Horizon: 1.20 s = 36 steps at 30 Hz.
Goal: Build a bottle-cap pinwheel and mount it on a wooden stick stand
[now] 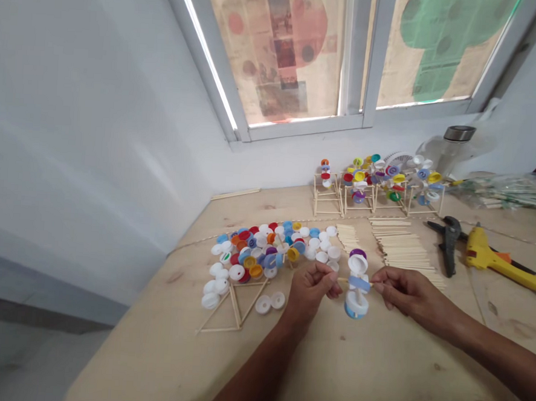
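My left hand [310,288] and my right hand [410,291] each pinch one end of a thin wooden stick that carries a small wheel of bottle caps [357,284]. The wheel has white caps above and below, a blue one in the middle and a purple one behind the top. It hangs in the air between both hands, above the wooden table [352,375]. Both hands are closed on the stick ends.
A pile of coloured and white bottle caps [269,252] lies left of the hands, with a stick frame [231,310] in front. Rows of sticks [404,248] lie behind. Finished cap wheels on stick stands [378,183] line the wall. Glue guns, black [449,242] and yellow [495,260], rest at right.
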{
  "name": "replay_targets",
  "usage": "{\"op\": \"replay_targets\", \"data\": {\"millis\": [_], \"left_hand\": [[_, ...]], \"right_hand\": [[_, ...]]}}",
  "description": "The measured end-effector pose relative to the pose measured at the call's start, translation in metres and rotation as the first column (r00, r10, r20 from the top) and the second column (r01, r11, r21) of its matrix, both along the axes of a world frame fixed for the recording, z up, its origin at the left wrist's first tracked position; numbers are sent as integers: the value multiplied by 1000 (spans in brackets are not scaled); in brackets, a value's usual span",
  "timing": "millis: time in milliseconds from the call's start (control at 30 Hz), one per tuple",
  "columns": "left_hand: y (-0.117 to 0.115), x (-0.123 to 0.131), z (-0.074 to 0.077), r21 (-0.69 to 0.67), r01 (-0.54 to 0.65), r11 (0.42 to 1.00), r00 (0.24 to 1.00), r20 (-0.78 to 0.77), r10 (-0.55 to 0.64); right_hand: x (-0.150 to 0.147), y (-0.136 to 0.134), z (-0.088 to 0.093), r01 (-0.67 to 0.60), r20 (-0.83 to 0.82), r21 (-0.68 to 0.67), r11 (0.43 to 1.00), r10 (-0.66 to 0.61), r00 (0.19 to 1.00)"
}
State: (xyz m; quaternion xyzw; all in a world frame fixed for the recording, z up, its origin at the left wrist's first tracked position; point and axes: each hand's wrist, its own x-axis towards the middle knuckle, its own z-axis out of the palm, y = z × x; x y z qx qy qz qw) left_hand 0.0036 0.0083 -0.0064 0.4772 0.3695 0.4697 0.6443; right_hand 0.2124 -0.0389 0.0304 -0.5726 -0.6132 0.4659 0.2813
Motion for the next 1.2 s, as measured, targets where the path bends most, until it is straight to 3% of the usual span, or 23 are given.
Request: {"op": "replay_targets", "data": {"millis": [367, 567, 933, 1200], "left_hand": [[0, 0, 1, -17, 3, 1000, 1000, -21, -3], [-2, 0, 8, -79, 138, 987, 987, -67, -143], [-6, -1, 18, -56, 87, 995, 994, -66, -90], [-3, 0, 5, -72, 50, 996, 999, -10, -51]], "right_hand": [[-4, -1, 8, -10, -9, -13, 1000, 10, 1000], [-3, -3, 7, -34, 61, 82, 996, 29, 998], [-4, -6, 5, -77, 177, 139, 987, 52, 983], [-1, -7, 10, -61, 189, 156, 986, 31, 981]]}}
